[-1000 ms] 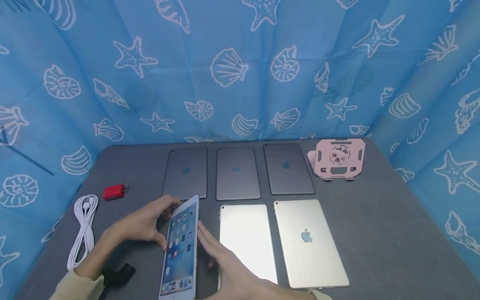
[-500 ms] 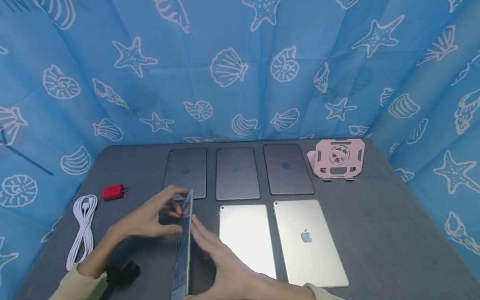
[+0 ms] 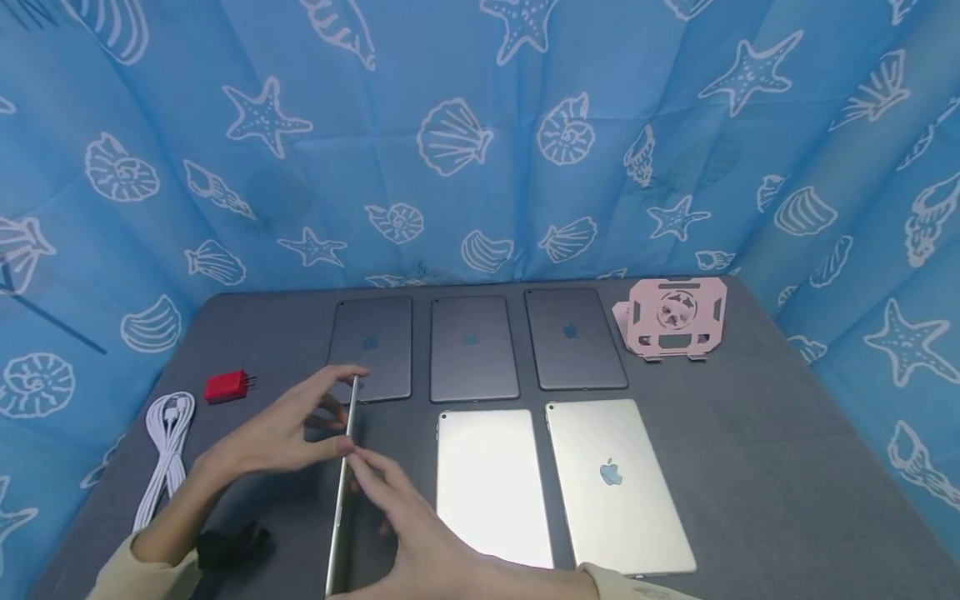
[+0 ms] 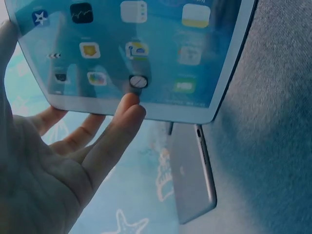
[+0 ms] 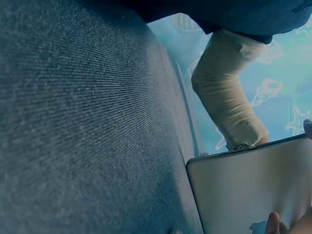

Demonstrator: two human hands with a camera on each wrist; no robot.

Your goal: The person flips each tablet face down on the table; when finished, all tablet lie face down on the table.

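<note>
A white-fronted tablet point(image 3: 341, 500) stands on its long edge on the table, nearly upright. Its lit screen point(image 4: 112, 29) with app icons faces left, and its silver back point(image 5: 239, 190) faces right. My left hand point(image 3: 277, 433) holds the far part of it, thumb on the upper long edge; in the left wrist view, fingertips of this hand point(image 4: 44, 165) touch the front border and others go behind. From the right, my right hand point(image 3: 427, 525) holds the tablet, fingertips at the upper edge and against the back, where a blue logo is partly visible.
Three dark grey tablets point(image 3: 474, 350) lie face down in the back row. Two silver tablets point(image 3: 615, 483) lie in front, right of my hands. A pink stand point(image 3: 678, 321) is at back right. At left are a red charger plug point(image 3: 227, 386) and a white cable point(image 3: 168, 450).
The tablet has turned from its screen facing up at a tilt to standing on edge, and moved slightly left. Both hands went with it; the left thumb now reaches the upper edge.
</note>
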